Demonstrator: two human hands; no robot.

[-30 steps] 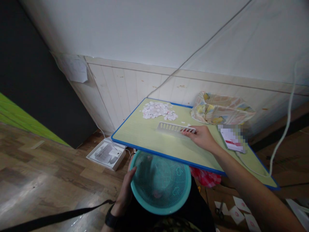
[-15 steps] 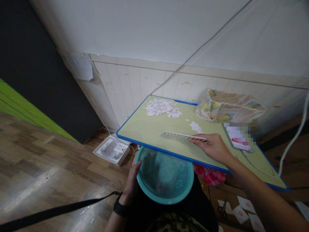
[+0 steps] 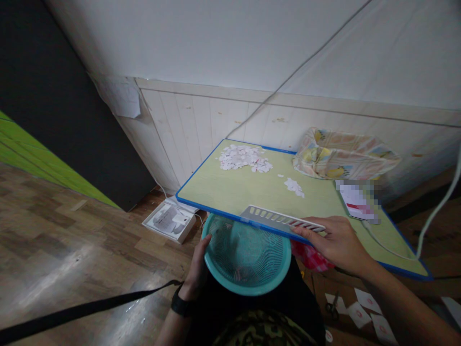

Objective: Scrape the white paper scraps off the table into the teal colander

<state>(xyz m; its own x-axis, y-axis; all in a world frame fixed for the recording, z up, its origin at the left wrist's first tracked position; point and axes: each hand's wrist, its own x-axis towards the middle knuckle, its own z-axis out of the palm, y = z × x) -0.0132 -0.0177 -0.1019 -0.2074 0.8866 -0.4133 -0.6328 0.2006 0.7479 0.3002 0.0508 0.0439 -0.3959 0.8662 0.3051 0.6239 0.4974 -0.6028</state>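
Note:
My left hand (image 3: 199,263) is closed on the left rim of a teal plastic colander (image 3: 248,290), its thumb over the edge. The colander is tucked under the table's front edge, above my lap. In my right hand (image 3: 333,239) is a flat, light slotted scraper (image 3: 270,216). Its far end lies over the blue front edge of the table (image 3: 223,192), above the colander. A heap of small white paper scraps (image 3: 241,157) lies at the back left of the tabletop. A smaller group of scraps (image 3: 294,187) lies nearer the scraper.
A cloth-lined basket (image 3: 345,163) stands at the back right. In front of it a phone (image 3: 356,204) is plugged into a white cable (image 3: 391,247). On the floor are an open white box (image 3: 169,221) at left, and scissors (image 3: 332,310) with printed cards (image 3: 359,315) at right.
My right hand has brought the slotted scraper toward me, from over the tabletop to its front edge, turning its slotted face into view. My left hand stays on the colander.

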